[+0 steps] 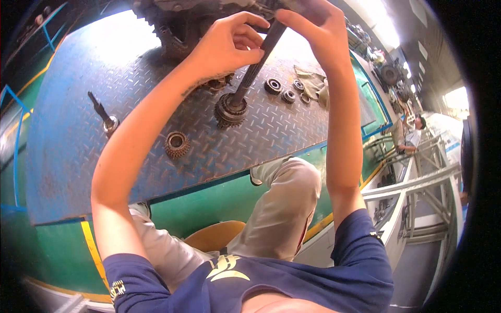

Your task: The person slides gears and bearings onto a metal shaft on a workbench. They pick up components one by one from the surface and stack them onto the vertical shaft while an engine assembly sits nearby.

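The splined shaft (255, 70) is seemingly steadied, left hand (222, 44) half-open beside it, fingers of right hand (319, 28) unclear; upright support is probably required.

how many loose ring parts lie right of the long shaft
4: the largest ring nearest the long shaft, a second ring just right of it, an upper ring and lower ring by the cloth. The right forearm may hide more.

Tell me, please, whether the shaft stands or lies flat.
Standing: the shaft rises from a gear toward the left hand and right hand; exact tilt unclear.
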A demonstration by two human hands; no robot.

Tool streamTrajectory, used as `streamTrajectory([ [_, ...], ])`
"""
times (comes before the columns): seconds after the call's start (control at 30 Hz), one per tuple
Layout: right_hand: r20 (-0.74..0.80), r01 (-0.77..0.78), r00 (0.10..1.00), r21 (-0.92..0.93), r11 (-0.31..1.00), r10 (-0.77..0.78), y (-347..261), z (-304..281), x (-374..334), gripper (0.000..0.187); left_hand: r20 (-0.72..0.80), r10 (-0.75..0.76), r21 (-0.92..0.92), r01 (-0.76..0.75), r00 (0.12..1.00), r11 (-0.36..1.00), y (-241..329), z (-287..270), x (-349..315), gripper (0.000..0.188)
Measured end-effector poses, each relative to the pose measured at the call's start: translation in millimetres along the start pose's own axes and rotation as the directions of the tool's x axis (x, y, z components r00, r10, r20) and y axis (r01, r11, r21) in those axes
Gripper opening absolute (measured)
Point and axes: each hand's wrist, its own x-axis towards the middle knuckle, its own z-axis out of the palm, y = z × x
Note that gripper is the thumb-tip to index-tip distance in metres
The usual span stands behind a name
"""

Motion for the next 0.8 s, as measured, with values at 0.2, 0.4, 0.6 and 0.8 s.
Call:
streamTrajectory([
  [0.2,-0.006,-0.043,0.999,0.0,0.999,0.043,-1,4,-5,0.061,-0.239,-0.016,-0.417,-0.088,0.971,0.905,13,-24,9,0.037],
  [0.4,0.109,-0.076,0.991,-0.01,0.997,0.076,-5,-3,-4,0.057,-0.116,0.189,0.061,-0.183,0.975,0.981,87,-11,29,0.036],
  [0.6,0.04,-0.049,0.998,0.1,0.994,0.045,6,5,-6,0.058,-0.051,0.149,0.355,-0.121,0.988,0.927,119,1,63,0.034],
  [0.8,-0.019,-0.019,1.0,0.106,0.994,0.021,6,8,-13,0.061,-0.248,-0.093,0.188,0.143,0.964,0.972,82,-15,47,0.05],
])
